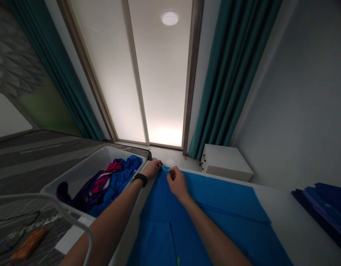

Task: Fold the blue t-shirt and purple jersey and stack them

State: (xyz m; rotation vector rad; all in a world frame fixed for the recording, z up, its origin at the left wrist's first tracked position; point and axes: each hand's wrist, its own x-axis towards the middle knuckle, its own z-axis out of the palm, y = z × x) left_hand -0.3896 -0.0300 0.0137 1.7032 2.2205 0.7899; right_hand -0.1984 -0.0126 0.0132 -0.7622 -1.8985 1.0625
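Nearest, the left hand (151, 169), a black watch (140, 179) on its wrist, and the right hand (177, 183) have their fingers closed on the top edge of a blue garment (170, 229), which lies spread on the white surface (292, 218) with a crease across it. Just beside, a white plastic bin (73, 175) holds a loose heap of unfolded clothes: a purple and pink garment (101, 186) and blue cloth (123, 184). Farther right on the surface sits a pile of folded dark-blue garments (322, 207).

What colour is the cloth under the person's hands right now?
The cloth is plain bright blue, best seen in the head view.
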